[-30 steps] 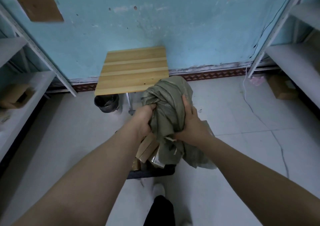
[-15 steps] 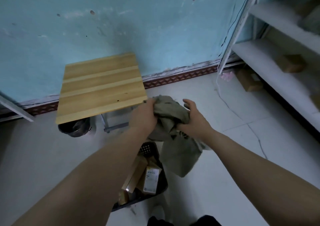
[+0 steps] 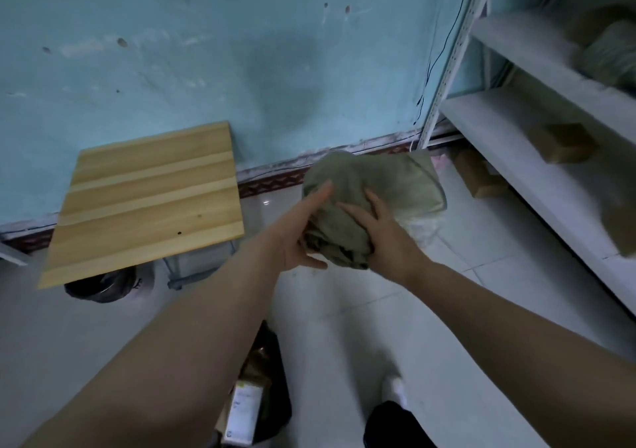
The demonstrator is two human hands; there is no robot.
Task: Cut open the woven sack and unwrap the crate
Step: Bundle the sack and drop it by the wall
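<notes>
Sack bundle now lifted away from the crate and carried up and right toward the shelf side, camera panned right too. Left hand (image 3: 298,237) flat and spread, fingers straight, palm pressed on the left flank of the woven sack (image 3: 361,200), thumb under its lower edge. Right hand (image 3: 382,237) spread over the right front of the bundle, fingers splayed on the cloth, pressing rather than curled round it. Sack is an olive-green wad squeezed between both palms, held in the air above the floor (image 3: 344,327), its far part ballooning toward the wall base; a pale inner liner (image 3: 421,222) shows at the lower right. Crate (image 3: 275,409), dark, sits low at the bottom edge of view beside the left forearm, boxes (image 3: 246,409) inside, unwrapped. Wooden table (image 3: 148,200) stands left by the blue wall (image 3: 241,69), dark bucket (image 3: 99,287) under its front edge. White shelf (image 3: 516,145) at right holds brown packages.
</notes>
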